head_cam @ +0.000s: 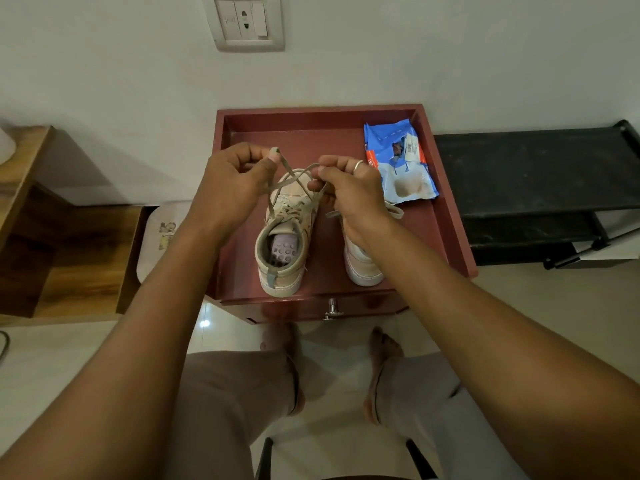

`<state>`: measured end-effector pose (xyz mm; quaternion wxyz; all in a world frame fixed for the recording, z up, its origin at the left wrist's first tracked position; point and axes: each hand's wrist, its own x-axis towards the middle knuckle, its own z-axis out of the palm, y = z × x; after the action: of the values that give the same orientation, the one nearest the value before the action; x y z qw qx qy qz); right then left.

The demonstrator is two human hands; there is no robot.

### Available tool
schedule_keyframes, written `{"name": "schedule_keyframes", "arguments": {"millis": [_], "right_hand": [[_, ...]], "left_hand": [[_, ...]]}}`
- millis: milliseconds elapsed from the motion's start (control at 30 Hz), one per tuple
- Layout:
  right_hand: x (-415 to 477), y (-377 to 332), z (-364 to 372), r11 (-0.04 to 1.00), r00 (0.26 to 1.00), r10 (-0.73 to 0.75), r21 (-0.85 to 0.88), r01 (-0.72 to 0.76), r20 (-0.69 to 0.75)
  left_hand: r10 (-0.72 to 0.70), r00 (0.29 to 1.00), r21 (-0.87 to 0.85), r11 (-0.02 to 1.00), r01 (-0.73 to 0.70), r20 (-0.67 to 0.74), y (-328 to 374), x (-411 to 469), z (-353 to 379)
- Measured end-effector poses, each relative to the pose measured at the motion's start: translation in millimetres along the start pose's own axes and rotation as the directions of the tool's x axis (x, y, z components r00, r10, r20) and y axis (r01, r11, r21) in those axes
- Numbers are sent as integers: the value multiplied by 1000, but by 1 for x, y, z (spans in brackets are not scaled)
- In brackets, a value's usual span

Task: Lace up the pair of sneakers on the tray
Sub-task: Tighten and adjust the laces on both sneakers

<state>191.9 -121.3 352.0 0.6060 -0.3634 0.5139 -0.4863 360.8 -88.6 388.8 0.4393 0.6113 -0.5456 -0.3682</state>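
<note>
A dark red tray sat on a small table against the wall, with both sneakers standing on it, heels toward the person. The left-side sneaker stood near the middle of the tray, its opening showing a purple dotted insole. Its lace ran up from the upper eyelets in two strands that crossed above the toe.

The left hand was curled, pinching one strand's end between thumb and forefinger, lifted above and to the left of the shoe. The right hand was curled too, pinching the other strand at its fingertips; a ring showed on one finger. Both strands looked pulled fairly straight.

The right-side sneaker stood just beside the first, apart from it, largely hidden under the right wrist – only its heel and side showed. A second lace lay loose across it beside the wrist.

A crumpled blue packet lay in the tray's far right corner. A metal knob stuck out of the table's front, below the tray. A black rack stood to the right, a wooden shelf to the left – and a switch plate hung on the wall above.
</note>
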Motion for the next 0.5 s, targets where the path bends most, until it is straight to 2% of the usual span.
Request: {"name": "schedule_keyframes", "arguments": {"millis": [100, 200, 267, 333, 433, 500], "right_hand": [[-2, 4, 1, 979, 992, -23, -200, 48, 122], [-2, 6, 4, 916, 961, -74, -363, 170, 265], [-4, 5, 6, 906, 935, -68, -372, 204, 348], [-7, 3, 6, 920, 918, -26, -350, 177, 395], [-6, 2, 5, 944, 922, 14, -310, 116, 388], [-4, 0, 5, 964, 923, 28, -255, 76, 383]], "left_hand": [[28, 1000, 18, 999, -28, 7, 3, -2, 0], [77, 996, 39, 996, -79, 44, 7, -5, 0], [81, 993, 47, 995, -85, 87, 6, -5, 0], [86, 985, 85, 991, -100, 151, 3, -3, 1], [116, 971, 197, 968, -158, 210, -4, 2, 1], [104, 971, 194, 970, -147, 216, -6, 4, 1]]}}
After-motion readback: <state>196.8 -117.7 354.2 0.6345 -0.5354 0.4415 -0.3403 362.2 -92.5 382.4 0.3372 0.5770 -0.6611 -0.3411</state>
